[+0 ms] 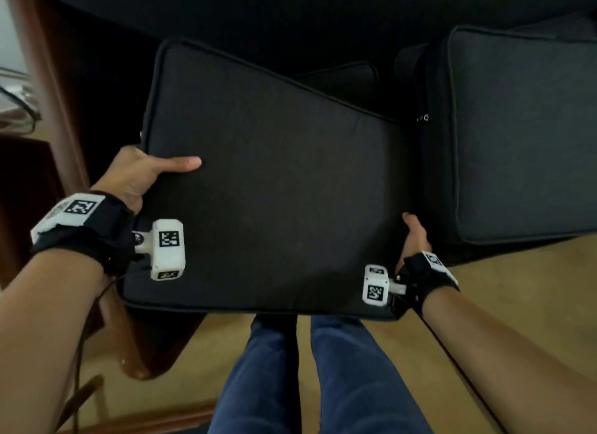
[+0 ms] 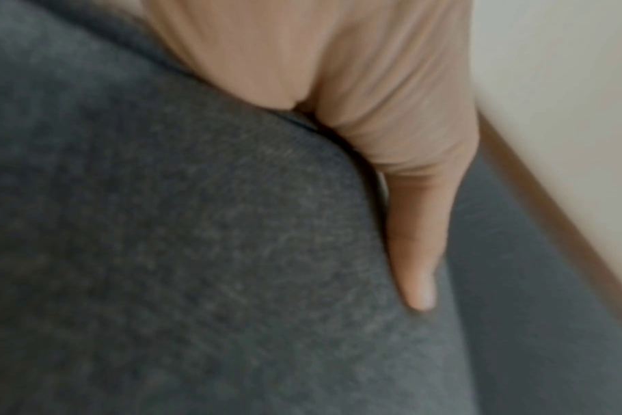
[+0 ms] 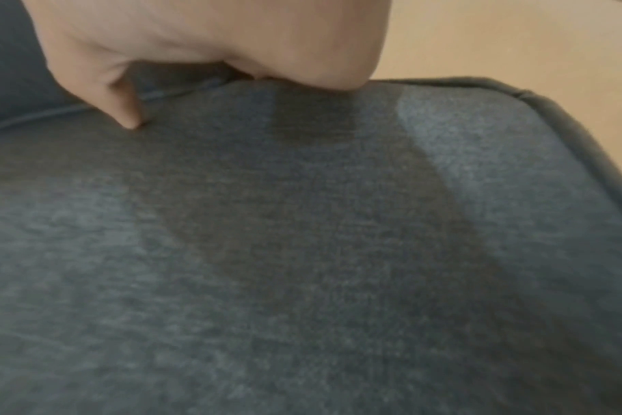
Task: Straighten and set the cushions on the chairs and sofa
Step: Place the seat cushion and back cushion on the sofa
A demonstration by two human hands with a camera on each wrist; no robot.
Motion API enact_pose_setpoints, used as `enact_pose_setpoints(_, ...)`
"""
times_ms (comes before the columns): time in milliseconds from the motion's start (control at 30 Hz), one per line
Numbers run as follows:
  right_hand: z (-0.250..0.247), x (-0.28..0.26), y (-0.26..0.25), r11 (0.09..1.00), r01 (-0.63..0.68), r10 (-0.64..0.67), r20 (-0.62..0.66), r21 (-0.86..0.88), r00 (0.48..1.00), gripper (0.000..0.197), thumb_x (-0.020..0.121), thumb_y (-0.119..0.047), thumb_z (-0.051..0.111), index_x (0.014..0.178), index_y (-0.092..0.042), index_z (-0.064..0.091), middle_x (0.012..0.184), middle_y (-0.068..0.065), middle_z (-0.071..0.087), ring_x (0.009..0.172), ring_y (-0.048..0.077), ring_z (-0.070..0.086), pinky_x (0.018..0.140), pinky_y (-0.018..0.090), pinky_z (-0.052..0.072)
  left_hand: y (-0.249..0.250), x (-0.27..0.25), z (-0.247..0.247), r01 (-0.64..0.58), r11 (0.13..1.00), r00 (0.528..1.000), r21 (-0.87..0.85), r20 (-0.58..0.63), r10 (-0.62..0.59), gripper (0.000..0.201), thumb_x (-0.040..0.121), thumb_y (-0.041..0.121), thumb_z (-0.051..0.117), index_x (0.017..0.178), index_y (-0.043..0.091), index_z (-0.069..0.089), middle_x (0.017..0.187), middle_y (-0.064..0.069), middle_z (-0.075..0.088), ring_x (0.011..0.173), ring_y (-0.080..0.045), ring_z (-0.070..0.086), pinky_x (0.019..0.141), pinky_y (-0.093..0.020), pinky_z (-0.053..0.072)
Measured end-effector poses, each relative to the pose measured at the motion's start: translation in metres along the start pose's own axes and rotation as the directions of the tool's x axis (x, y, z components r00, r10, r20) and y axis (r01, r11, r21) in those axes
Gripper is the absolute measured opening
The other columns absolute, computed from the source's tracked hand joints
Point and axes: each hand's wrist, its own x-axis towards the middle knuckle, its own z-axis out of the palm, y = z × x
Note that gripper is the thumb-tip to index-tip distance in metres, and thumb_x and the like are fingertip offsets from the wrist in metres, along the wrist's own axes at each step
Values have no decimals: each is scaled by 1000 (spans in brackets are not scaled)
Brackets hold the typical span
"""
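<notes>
Head view, left to right: a polished brown wooden frame [image 1: 55, 87] runs down the upper left of the frame, smooth and rounded at its lower end. Beside it the left hand [image 1: 135, 175] grips the left edge of a large cushion [image 1: 274, 188], thumb laid flat across the top face and the other fingers hidden underneath. A black strap with a white coded block sits on that wrist. The cushion is a flat, square slab of dark charcoal woven cloth with a corded seam along its rim and rounded corners; it fills the middle of the frame, turned askew, with its near edge hanging over blue jeans [image 1: 339, 369] and the tan floor [image 1: 517, 304]. At the cushion's lower right corner the right hand [image 1: 415, 236] clasps the edge, thumb on top. At the right of the frame lies a second cushion [image 1: 523, 126] of the same cloth and piping, with a small zip pull on its left side.

Left wrist view shows the thumb [image 2: 419, 238] pressed along the grainy grey weave of the cushion [image 2: 196, 252], blurred.

Right wrist view shows the hand [image 3: 213, 42] curled over the piped edge, one fingertip [image 3: 130, 118] touching the cushion's [image 3: 302, 252] speckled cloth.
</notes>
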Motion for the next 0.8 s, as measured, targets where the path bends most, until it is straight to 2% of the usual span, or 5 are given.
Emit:
enact_pose_setpoints(100, -2, 14, 9, 1000, 20, -20, 59, 0, 998, 134, 8, -84, 78, 130, -31, 59, 119, 3, 69, 102, 38, 65, 98, 55, 44, 13, -34, -1, -95, 995, 994, 1, -50, 95, 66, 50, 14, 86, 113, 6, 69, 100, -6, 76, 91, -22, 74, 69, -38, 62)
enact_pose_setpoints(267, -9, -173, -18, 999, -34, 44, 280, -41, 959, 122, 46, -85, 69, 146, -19, 44, 140, 0, 51, 129, 38, 48, 109, 55, 36, 48, -86, -14, -180, 982, 973, 50, -137, 185, 53, 49, 16, 90, 98, 14, 71, 99, -5, 75, 87, -19, 74, 72, -41, 62)
enact_pose_setpoints(533, 2, -277, -58, 952, 36, -154, 372, 304, 916, 97, 64, -76, 65, 143, -22, 49, 141, 2, 54, 127, 24, 49, 108, 41, 37, 87, -159, -71, -339, 940, 901, 30, -276, 334, 96, 33, 27, 97, 120, 9, 63, 111, -2, 73, 100, -19, 71, 86, -42, 58)
enact_pose_setpoints(667, -6, -310, -94, 866, 53, -271, 379, 497, 885, 70, 79, -72, 56, 128, -23, 65, 132, 1, 64, 126, 25, 55, 115, 43, 35, 93, -179, -78, -458, 877, 869, -145, -283, 407, 60, 68, 10, 82, 121, 15, 57, 111, 0, 73, 103, -20, 70, 85, -39, 59)
enact_pose_setpoints(800, -20, -319, -130, 827, -77, -220, 446, 557, 867, 104, 66, -84, 52, 148, -21, 42, 153, 9, 43, 141, 33, 37, 119, 51, 24, 84, -193, -77, -557, 791, 828, -252, -235, 509, 51, 80, 6, 65, 128, 20, 54, 113, 4, 70, 109, -21, 67, 81, -33, 59)
